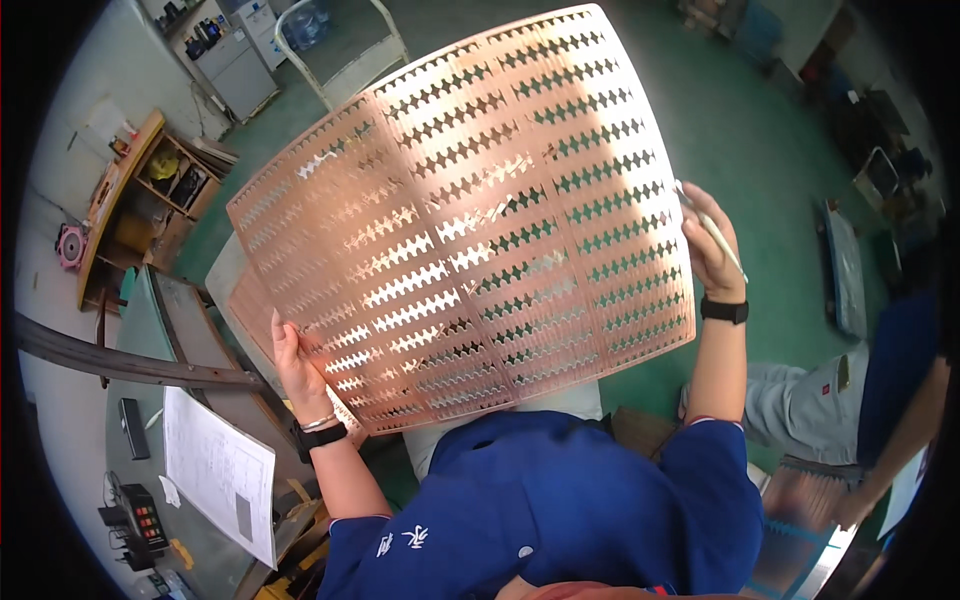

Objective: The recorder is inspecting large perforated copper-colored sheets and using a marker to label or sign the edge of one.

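A large copper-coloured sheet (480, 330), punched with rows of jagged openings, is held up before me, tilted, and strong light glares off its upper right. My left hand (298, 365) is closed on its lower left edge, the thumb showing on the near side. At the right edge my right hand (712, 250) grips the sheet, and a thin white pen-like stick (722, 240) lies along the fingers of that hand. The fingertips behind the sheet are hidden. Below the left part of the sheet, a corner of another copper-coloured sheet (250, 310) shows.
On the left stands a green-topped table (210, 545) with a printed paper (222, 480) and a black device with red buttons (140, 520). A metal bar (140, 358) crosses above it. A white-framed chair or cart (340, 50) stands ahead. Another person's arm (895, 450) reaches in at right.
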`<state>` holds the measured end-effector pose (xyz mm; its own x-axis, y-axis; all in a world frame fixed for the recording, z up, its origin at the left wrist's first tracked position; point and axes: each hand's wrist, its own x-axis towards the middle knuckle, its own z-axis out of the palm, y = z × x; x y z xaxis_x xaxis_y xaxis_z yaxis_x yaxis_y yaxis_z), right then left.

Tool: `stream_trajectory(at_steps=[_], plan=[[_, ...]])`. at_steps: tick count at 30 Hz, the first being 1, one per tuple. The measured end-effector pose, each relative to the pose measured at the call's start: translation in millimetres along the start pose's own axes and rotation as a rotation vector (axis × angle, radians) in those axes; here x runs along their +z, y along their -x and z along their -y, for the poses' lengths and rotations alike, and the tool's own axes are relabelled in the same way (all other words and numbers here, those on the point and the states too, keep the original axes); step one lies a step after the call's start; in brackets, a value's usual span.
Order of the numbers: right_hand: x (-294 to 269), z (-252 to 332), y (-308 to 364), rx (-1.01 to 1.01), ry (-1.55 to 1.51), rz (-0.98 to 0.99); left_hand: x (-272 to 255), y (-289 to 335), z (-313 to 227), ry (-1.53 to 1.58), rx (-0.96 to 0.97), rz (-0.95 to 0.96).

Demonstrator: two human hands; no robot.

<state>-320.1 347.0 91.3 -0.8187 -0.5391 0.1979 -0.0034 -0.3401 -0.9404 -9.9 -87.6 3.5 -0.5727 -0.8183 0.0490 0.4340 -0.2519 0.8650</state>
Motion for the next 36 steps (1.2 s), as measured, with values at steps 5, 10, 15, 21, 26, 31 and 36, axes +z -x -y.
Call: stream_trajectory(at_steps=[5, 10, 15, 21, 26, 31, 36], plan=[[-18.1, -16.0, 11.1, -0.042, -0.022, -0.038, -3.6, -2.9, 3.8, 0.029, 0.029, 0.043], [-9.2, -14.4, 13.6, -0.008, -0.011, -0.112, 8.7, 4.9, -2.1, 0.045, 0.047, 0.090], [-18.0, -30.5, 13.0, -0.026, 0.049, -0.117, 27.1, 4.7, -10.8, 0.092, 0.048, 0.065], [-31.3, -44.7, 13.2, 0.040, 0.193, -0.225, 30.8, 7.3, -14.4, 0.138, 0.052, 0.105], [-22.0, -51.9, 13.0, 0.021, 0.190, -0.288, 55.7, 19.9, -29.6, 0.100, 0.054, 0.123], [-27.4, -57.1, 17.2, 0.024, 0.221, -0.310, 50.8, 17.5, -26.0, 0.008, 0.058, 0.127], [-27.7, -57.1, 15.8, 0.039, 0.238, -0.325, 61.3, 14.2, -29.5, 0.037, 0.055, 0.157]])
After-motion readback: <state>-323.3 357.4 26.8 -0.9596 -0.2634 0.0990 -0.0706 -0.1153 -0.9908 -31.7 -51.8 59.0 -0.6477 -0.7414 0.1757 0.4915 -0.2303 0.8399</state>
